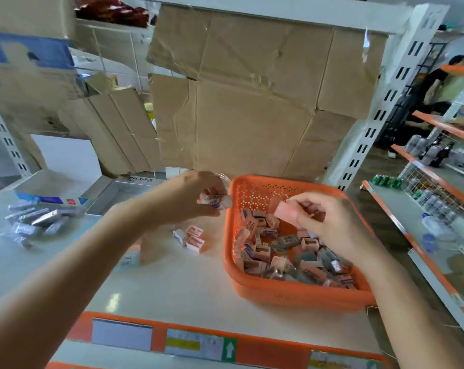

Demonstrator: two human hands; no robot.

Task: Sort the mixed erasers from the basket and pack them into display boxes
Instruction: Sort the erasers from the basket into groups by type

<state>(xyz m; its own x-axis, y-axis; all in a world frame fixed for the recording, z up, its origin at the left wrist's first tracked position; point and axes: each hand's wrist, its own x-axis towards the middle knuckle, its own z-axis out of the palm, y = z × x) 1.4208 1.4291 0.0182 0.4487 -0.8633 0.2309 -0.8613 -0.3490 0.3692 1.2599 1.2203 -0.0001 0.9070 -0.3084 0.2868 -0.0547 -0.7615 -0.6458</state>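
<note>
An orange basket (278, 292) sits on the white shelf at the right, filled with several mixed pink and grey erasers (286, 251). My right hand (321, 222) is over the basket and pinches a pink eraser (284, 213). My left hand (196, 198) hovers just left of the basket's rim and holds wrapped erasers (216, 201) in its fingertips. Three small pink erasers (190, 237) lie on the shelf left of the basket. A pile of grey erasers (36, 221) lies at the far left. An open grey display box (111, 194) stands behind my left arm.
Flattened cardboard (252, 102) leans at the back of the shelf. An upright white shelf post (372, 123) rises behind the basket. The shelf's orange front edge (198, 339) carries price labels. Another shelf with bottles (436, 209) runs along the right, with a person beyond it.
</note>
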